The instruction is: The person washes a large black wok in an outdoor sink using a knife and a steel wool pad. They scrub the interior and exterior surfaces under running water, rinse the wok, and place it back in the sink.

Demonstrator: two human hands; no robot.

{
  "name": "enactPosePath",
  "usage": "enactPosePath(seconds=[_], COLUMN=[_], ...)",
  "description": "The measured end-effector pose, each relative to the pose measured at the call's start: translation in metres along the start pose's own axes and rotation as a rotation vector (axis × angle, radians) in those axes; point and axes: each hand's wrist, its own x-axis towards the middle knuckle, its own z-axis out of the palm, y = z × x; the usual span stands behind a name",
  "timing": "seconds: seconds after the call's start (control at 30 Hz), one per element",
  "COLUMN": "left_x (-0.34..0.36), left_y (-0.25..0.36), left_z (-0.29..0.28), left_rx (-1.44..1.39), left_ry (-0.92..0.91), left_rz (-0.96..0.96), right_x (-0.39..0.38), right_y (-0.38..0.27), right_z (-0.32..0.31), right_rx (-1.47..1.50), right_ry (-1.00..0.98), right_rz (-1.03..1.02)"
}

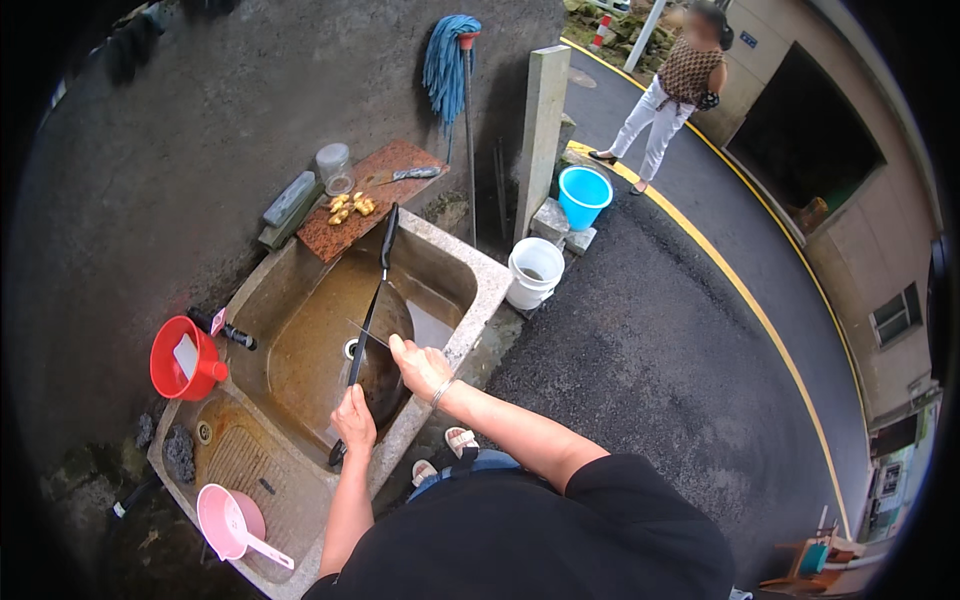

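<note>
A dark wok point(388, 378) with a long black handle stands tilted in the stone sink point(300, 320). My left hand point(352, 420) is closed on its near rim. My right hand point(418, 368) grips a thin metal tool, which crosses the wok's rim; what kind of tool it is I cannot make out. Behind the handle, a reddish board point(325, 235) lies on the sink's back corner with pieces of ginger-like root point(350, 208), a knife point(415, 174) and a clear jar point(333, 165).
A red dipper point(170, 355), pink dipper point(220, 520) and ridged washboard point(235, 460) are at left. A blue mop point(450, 70), concrete post point(540, 130), white bucket point(530, 290) and blue bucket point(580, 210) stand beyond. Another person point(660, 120) stands on the road.
</note>
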Motion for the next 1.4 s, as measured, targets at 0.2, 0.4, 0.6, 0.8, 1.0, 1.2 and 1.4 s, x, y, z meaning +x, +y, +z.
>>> enactPosePath(seconds=[0.2,0.4,0.6,0.8,1.0,1.2,1.4], left_x=[-0.014,-0.017,-0.026,-0.026,-0.025,-0.026,-0.037], left_y=[-0.011,-0.011,-0.010,-0.003,-0.002,0.000,-0.030], left_z=[0.001,0.007,0.006,0.001,-0.005,-0.001,-0.003], left_rx=[0.043,0.031,0.100,0.067,0.075,0.121,0.128], left_ry=[-0.032,-0.027,-0.028,-0.089,-0.163,-0.450,-0.549], left_rz=[0.033,0.045,0.043,-0.006,-0.060,-0.083,-0.132], right_x=[0.000,0.003,0.000,-0.009,-0.021,-0.024,-0.013], right_y=[0.015,0.033,0.043,0.056,0.058,0.068,0.050], right_z=[0.013,0.021,0.015,0.011,0.008,0.010,0.000], right_rx=[0.041,0.036,0.040,0.121,0.153,0.162,0.151], right_ry=[0.058,0.054,-0.020,-0.033,0.033,0.109,0.105], right_rz=[0.012,0.143,0.296,0.379,0.336,0.311,0.238])
